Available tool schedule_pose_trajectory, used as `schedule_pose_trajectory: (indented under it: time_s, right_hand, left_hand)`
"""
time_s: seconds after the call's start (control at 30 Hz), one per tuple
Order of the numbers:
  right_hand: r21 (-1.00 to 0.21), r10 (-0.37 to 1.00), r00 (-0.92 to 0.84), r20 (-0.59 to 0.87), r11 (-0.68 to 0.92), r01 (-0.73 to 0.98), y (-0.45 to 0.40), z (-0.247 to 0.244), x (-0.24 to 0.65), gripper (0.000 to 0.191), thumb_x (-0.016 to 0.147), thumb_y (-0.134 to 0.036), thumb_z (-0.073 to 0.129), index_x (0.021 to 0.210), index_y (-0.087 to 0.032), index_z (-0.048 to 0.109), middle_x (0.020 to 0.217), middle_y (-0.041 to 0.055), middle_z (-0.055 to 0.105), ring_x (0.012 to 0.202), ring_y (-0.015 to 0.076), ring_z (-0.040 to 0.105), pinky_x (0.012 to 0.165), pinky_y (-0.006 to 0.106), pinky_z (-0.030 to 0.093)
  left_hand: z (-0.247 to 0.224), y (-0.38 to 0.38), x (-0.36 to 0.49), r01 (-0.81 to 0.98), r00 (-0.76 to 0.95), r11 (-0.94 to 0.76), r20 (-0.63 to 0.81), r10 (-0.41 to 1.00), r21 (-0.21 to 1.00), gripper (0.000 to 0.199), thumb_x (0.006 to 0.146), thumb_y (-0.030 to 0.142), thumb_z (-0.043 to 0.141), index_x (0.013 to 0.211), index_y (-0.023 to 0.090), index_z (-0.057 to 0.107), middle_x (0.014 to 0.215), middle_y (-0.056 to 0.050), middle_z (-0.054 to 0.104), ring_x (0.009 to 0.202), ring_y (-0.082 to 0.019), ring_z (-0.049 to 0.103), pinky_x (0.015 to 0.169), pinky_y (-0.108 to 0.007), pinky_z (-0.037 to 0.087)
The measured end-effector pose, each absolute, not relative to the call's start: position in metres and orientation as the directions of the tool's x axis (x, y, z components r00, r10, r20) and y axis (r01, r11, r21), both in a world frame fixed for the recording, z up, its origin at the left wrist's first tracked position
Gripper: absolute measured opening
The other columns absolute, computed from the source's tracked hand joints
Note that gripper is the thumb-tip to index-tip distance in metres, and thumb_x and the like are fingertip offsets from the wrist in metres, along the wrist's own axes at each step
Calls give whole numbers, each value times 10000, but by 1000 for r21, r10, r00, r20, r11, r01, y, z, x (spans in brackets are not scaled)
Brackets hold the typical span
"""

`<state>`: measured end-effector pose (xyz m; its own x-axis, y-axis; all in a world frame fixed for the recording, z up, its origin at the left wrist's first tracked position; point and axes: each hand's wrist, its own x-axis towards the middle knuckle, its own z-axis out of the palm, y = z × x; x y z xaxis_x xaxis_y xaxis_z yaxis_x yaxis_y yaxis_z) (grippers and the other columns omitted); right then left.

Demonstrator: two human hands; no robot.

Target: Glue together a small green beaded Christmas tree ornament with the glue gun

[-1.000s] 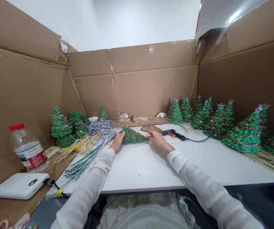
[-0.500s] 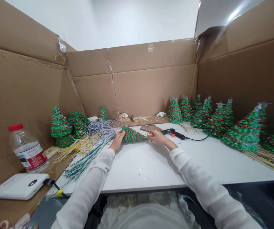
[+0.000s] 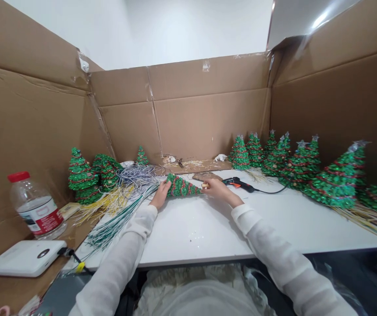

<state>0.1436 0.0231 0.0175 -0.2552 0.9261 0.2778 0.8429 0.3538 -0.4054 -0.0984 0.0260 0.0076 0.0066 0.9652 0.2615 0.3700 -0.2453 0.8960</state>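
Observation:
A small green Christmas tree of glittery wire with red garland [image 3: 181, 186] lies on its side on the white table [image 3: 191, 237]. My left hand [image 3: 161, 195] grips its wide end. My right hand [image 3: 217, 188] holds a pale stick-like tip at the narrow end. Just beyond that hand lies a black-and-orange hot glue gun [image 3: 237, 184], not touched, with its cord trailing right. A brown bark-like piece [image 3: 207, 176] rests behind the tree.
Bundles of green wire [image 3: 118, 227] and blue-silver wire [image 3: 136, 175] spread left of my left hand. Finished trees [image 3: 335, 185] stand along the right, more [image 3: 80, 175] at left. Cardboard walls [image 3: 208, 118] surround the table. A water bottle [image 3: 35, 207] and white power bank [image 3: 24, 259] sit left.
My right hand has shifted slightly up along the tree's narrow end. The whole view has drifted a little, with the scene sliding left.

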Motion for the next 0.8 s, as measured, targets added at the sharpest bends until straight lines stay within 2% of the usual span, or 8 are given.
schedule_pose_trajectory:
  time_s: [0.1,0.33,0.57,0.63,0.7,0.8]
  right_hand:
    - [-374,948,-250,198,309,874,24,21,148,162,718,-199,506,779,-167,653,729,42,637,648,162,549,570,238,338]
    - [-317,877,-302,373,426,847,24,7,133,220,789,-134,427,842,-151,640,843,88,639,814,178,551,658,242,349]
    - [-386,889,-315,333,433,815,36,8,153,195,722,-246,572,896,-167,611,754,37,630,661,151,534,572,232,325]
    - [-367,884,-333,328,444,817,36,9,155,119,729,-223,548,804,-170,624,741,39,629,645,147,529,562,232,318]
    - [-351,873,-346,343,461,815,34,8,150,119,748,-185,511,747,-173,629,749,47,634,664,151,537,570,233,317]
    - [-350,869,-313,384,450,821,28,5,140,163,765,-144,478,786,-171,637,800,66,645,723,165,557,596,236,326]
  left_hand:
    - [8,26,-98,368,6,-244,260,966,897,429,826,425,415,1121,127,504,1237,-117,533,1242,-224,388,1068,-329,241]
    - [6,27,-100,363,30,-252,259,965,897,452,822,454,416,1130,134,501,1235,-113,538,1240,-231,391,1068,-330,244]
    - [1,32,-103,392,71,-280,275,959,876,512,844,478,370,1197,112,432,1276,-135,495,1246,-224,381,1065,-338,234]
    - [-1,33,-103,400,64,-279,278,959,873,495,846,469,370,1185,114,439,1273,-134,497,1241,-225,387,1058,-335,244]
    - [-2,35,-103,407,53,-286,290,955,867,480,842,472,381,1157,119,463,1271,-131,496,1235,-228,393,1053,-330,249]
    - [-3,36,-104,397,61,-298,299,952,868,475,843,474,377,1148,122,470,1275,-128,492,1231,-224,397,1050,-326,253]
